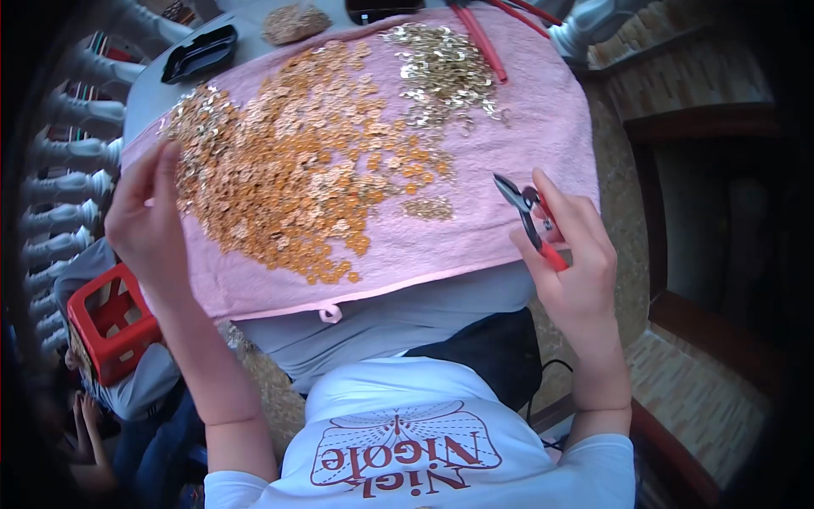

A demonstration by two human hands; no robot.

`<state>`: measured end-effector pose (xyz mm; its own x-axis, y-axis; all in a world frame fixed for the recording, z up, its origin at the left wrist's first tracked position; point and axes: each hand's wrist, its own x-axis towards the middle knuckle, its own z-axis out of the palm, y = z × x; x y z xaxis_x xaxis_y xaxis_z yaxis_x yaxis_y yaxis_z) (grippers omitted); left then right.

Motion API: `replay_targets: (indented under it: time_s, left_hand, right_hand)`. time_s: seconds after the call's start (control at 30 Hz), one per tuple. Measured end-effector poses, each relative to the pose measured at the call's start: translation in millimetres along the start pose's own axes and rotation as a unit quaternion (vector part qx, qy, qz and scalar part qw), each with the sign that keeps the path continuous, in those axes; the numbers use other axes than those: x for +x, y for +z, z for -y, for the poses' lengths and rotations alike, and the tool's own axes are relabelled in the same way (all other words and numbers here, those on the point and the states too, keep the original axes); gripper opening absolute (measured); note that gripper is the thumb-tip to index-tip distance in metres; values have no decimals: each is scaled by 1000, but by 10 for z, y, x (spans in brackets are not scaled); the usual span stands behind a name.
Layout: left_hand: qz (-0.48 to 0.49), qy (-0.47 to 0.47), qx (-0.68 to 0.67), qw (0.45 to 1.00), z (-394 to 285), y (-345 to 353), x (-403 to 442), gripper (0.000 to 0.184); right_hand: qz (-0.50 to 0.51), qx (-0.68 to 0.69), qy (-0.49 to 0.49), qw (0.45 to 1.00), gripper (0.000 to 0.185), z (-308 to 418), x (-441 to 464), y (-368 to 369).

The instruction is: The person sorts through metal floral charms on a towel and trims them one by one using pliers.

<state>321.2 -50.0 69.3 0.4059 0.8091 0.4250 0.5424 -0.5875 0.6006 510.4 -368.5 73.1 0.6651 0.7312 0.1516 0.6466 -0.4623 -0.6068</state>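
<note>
My right hand point(572, 254) is wrapped round the red handles of a pair of pliers point(530, 212), whose dark jaws point up and left over the pink towel point(475, 246). Over the towel's left edge, my left hand point(148, 204) has its thumb and fingers close together at the tips; whatever they might hold is too small to make out. Beside it spreads a large pile of small gold and orange flower-like pieces point(288, 161). Shiny gold curved pieces point(441, 72) form another heap at the top, and a small patch of tiny gold bits point(428, 207) lies near the middle.
At the table's far side are a black tray point(200, 55), a bag of small pieces point(295, 23), a dark container point(383, 8) and red-handled tools point(482, 42). A red stool point(110, 322) and another person point(153, 382) are at lower left. White balusters point(64, 187) line the left.
</note>
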Motion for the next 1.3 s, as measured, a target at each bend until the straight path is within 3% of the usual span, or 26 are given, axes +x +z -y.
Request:
replay_targets:
  time_s: [0.1, 0.17, 0.23, 0.5, 0.83, 1.03, 1.2, 1.3]
  left_hand:
    - [30, 40, 51, 997, -8, 8, 31, 18]
    - [166, 120, -44, 978, -134, 28, -150, 25]
    - [203, 178, -8, 963, -324, 134, -351, 27]
    - [223, 137, -81, 962, -452, 349, -447, 17]
    - [233, 124, -25, 964, -541, 354, -481, 13]
    - [229, 96, -61, 967, -472, 401, -518, 13]
    - [197, 33, -93, 975, -485, 398, -552, 11]
    - [200, -71, -218, 952, -564, 371, -593, 14]
  right_hand:
    - [-4, -48, 27, 998, 57, -42, 23, -108]
    - [0, -86, 47, 995, 56, -60, 42, -169]
    - [11, -112, 52, 992, 56, -64, 82, -238]
    - [96, -180, 1, 979, 55, 11, 253, -219]
    - [108, -239, -63, 963, 50, -44, 461, -91]
    - [112, -241, -55, 962, 50, -56, 463, -74]
    - [100, -226, -54, 967, 51, -60, 447, -68]
    - [89, -237, -65, 965, 51, -66, 450, -41]
